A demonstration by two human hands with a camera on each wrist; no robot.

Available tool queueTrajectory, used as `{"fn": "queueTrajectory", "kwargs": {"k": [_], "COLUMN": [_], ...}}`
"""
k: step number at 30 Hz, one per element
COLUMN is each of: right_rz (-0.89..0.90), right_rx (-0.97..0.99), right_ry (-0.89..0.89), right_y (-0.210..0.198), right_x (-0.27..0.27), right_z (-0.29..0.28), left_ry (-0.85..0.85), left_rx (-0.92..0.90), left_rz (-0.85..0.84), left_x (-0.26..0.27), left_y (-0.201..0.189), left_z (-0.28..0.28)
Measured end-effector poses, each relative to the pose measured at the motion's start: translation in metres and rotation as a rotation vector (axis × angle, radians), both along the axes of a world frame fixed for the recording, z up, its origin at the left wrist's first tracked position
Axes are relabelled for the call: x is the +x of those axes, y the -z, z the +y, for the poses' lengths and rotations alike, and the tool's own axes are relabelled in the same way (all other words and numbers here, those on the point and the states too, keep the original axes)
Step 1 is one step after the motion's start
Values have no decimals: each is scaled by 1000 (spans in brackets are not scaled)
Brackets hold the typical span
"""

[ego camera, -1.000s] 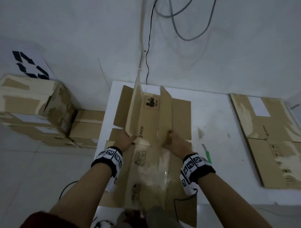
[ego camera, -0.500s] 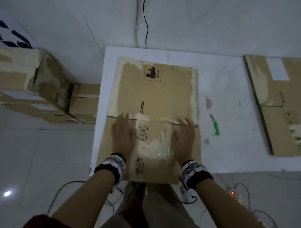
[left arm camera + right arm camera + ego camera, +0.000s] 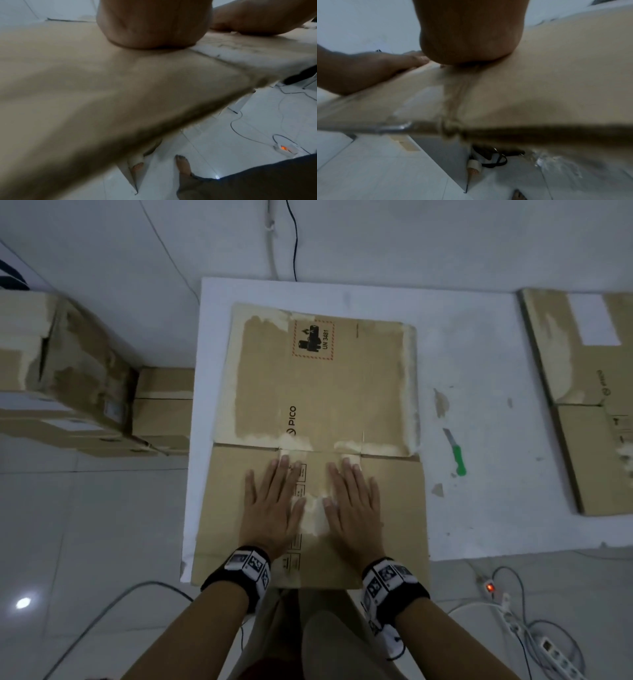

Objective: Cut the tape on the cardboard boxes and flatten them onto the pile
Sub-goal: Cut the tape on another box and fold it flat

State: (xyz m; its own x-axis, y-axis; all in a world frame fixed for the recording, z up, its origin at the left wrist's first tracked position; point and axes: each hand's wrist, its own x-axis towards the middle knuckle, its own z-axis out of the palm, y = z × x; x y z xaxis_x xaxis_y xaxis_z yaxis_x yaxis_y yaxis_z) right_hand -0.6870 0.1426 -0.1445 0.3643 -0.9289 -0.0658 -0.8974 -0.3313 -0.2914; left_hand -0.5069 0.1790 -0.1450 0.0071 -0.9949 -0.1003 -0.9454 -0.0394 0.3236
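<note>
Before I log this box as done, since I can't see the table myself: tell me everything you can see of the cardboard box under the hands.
The cardboard box is brown and lies flattened on the white table, its near edge overhanging the table's front. A crease runs across its middle. Pale torn patches mark where tape was. Print shows: a red-dashed battery label, "PICO", small symbols. The left hand and right hand press flat, fingers straight, on its near half.

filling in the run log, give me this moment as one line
step: flattening | left hand: palm down on flattened box | right hand: same | knife: on table, untouched | pile: right
</note>
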Motion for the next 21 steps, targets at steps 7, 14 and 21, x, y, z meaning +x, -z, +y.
{"fn": "queueTrajectory", "kwargs": {"k": [7,14,21], "right_rz": [-88,-46,-55], "right_rx": [-33,-22,-15], "right_ry": [74,114,105], "right_y": [-2,5,2], "right_x": [14,33,35], "right_z": [-66,-157,-161], "left_ry": [25,-26,-33], "left_rx": [-51,-28,-101], "left_rz": [22,-8,-12], "left_x": [1,29,28], "left_y": [-4,1,5], "left_z": [-63,-164,-168]}}
